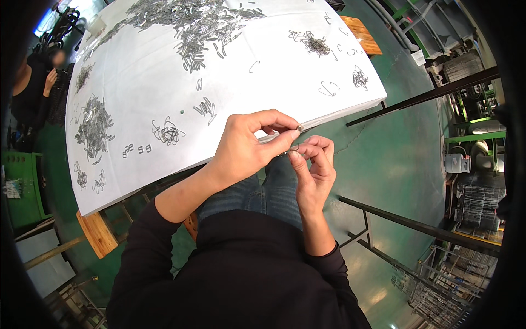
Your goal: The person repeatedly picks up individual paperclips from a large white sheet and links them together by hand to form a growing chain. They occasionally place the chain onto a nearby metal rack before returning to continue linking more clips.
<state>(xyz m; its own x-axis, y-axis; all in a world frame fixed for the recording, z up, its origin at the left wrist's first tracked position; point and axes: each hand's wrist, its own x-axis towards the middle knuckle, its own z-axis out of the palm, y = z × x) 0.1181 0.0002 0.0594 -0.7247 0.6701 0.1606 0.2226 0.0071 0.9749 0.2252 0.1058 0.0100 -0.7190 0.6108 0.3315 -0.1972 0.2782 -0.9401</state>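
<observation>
Both hands pinch a small metal piece at the near edge of the white table.

The left hand (pixel 246 148) and right hand (pixel 313 170) meet fingertip to fingertip, clenched on a thin metal clip (pixel 296 147), likely a bent wire part, too small to tell. It sits just off the white table (pixel 142 88), above the person's lap. Heaps of loose metal clips (pixel 192 27) lie well apart across the cloth.

A small white label with dark print (pixel 11 189) hangs on the green cabinet (pixel 24 186) at the left edge. No packages or screens are visible.
</observation>
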